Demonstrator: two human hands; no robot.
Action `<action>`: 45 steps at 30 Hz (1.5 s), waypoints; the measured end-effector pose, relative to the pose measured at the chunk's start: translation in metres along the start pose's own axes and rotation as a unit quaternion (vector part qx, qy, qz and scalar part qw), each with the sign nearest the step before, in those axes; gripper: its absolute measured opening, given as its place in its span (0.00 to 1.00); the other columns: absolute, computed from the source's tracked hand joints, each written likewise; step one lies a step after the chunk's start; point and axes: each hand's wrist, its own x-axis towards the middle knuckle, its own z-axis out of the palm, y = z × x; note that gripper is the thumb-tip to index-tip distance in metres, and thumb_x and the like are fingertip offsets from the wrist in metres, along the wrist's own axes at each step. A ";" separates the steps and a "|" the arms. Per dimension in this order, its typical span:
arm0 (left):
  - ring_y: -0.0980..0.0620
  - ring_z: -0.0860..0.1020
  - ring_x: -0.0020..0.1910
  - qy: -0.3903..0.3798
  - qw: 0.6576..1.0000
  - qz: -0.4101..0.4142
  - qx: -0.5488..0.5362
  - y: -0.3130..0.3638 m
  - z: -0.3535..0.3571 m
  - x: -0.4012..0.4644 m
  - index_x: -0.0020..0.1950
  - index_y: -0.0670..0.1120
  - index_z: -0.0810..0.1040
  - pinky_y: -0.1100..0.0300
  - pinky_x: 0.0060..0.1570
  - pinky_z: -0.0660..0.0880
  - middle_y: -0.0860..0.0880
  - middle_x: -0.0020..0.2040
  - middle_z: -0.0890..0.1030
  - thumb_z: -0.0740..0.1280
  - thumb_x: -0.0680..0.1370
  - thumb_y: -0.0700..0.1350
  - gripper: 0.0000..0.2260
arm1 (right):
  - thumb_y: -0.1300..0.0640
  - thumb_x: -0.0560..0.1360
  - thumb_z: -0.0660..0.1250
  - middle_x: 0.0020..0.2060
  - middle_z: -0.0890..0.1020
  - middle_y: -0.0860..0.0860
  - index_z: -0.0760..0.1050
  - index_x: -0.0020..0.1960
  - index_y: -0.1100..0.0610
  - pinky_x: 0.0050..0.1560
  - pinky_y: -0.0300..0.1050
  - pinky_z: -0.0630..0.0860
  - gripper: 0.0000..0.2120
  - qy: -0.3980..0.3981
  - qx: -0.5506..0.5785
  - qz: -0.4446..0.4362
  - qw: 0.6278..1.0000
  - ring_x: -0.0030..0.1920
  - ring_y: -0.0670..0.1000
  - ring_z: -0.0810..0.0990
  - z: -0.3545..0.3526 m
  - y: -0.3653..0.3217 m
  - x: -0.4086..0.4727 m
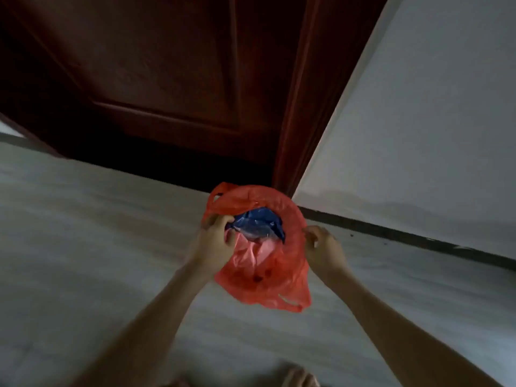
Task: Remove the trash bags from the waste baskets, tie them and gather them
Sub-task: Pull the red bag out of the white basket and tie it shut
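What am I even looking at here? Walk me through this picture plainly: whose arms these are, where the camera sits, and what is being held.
There is no machine here. A person wears a wide-angle camera on the head, and it looks forward and down, so the two bare arms reaching in from the bottom are that person's own.

The left hand grips one side of the rim of an orange-red plastic bag, and the right hand pinches the opposite side. Together they hold the bag's mouth open. Inside it you can see something blue and crumpled, apparently plastic; what it is exactly I cannot tell.

The bag is over a pale floor. Behind it is a dark reddish wooden door, and to the right a light wall. The bag is not tied yet. No waste basket is in view.
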 end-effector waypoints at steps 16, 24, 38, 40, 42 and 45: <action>0.43 0.72 0.56 0.078 0.943 0.132 0.295 -0.115 0.083 0.129 0.65 0.47 0.74 0.49 0.53 0.69 0.43 0.55 0.74 0.62 0.77 0.52 0.18 | 0.65 0.74 0.58 0.57 0.74 0.57 0.68 0.66 0.61 0.53 0.48 0.71 0.20 0.171 -0.207 -0.223 0.937 0.58 0.57 0.71 0.127 0.035 0.122; 0.42 0.80 0.40 0.180 0.943 0.161 0.227 -0.152 0.032 0.085 0.41 0.41 0.80 0.52 0.37 0.77 0.44 0.44 0.81 0.71 0.70 0.39 0.03 | 0.67 0.71 0.63 0.52 0.79 0.57 0.74 0.50 0.61 0.51 0.49 0.73 0.08 0.146 -0.228 -0.323 0.907 0.54 0.58 0.77 0.152 -0.030 0.131; 0.49 0.79 0.53 0.065 0.945 0.165 0.274 -0.150 0.008 0.092 0.61 0.53 0.71 0.57 0.47 0.72 0.54 0.55 0.81 0.62 0.72 0.63 0.22 | 0.60 0.74 0.59 0.57 0.74 0.53 0.69 0.67 0.55 0.60 0.49 0.68 0.21 0.116 -0.241 -0.388 0.882 0.60 0.54 0.70 0.158 -0.044 0.132; 0.49 0.79 0.53 0.080 0.913 0.198 0.347 -0.153 0.006 0.089 0.54 0.52 0.76 0.59 0.42 0.70 0.52 0.53 0.82 0.60 0.74 0.59 0.15 | 0.63 0.73 0.61 0.53 0.77 0.56 0.75 0.60 0.59 0.54 0.51 0.72 0.16 0.145 -0.254 -0.398 0.869 0.56 0.57 0.74 0.157 -0.043 0.131; 0.48 0.76 0.54 0.075 0.903 0.182 0.382 -0.161 0.005 0.084 0.49 0.48 0.79 0.58 0.41 0.68 0.50 0.50 0.82 0.60 0.75 0.54 0.13 | 0.65 0.71 0.62 0.52 0.77 0.57 0.76 0.55 0.61 0.51 0.51 0.73 0.13 0.157 -0.270 -0.389 0.867 0.55 0.58 0.76 0.153 -0.042 0.131; 0.44 0.74 0.56 0.107 0.922 0.167 0.334 -0.177 0.005 0.073 0.47 0.42 0.82 0.53 0.51 0.71 0.46 0.48 0.82 0.62 0.74 0.51 0.15 | 0.58 0.74 0.60 0.55 0.74 0.53 0.72 0.57 0.56 0.55 0.48 0.71 0.12 0.116 -0.264 -0.328 0.900 0.58 0.54 0.73 0.145 -0.039 0.128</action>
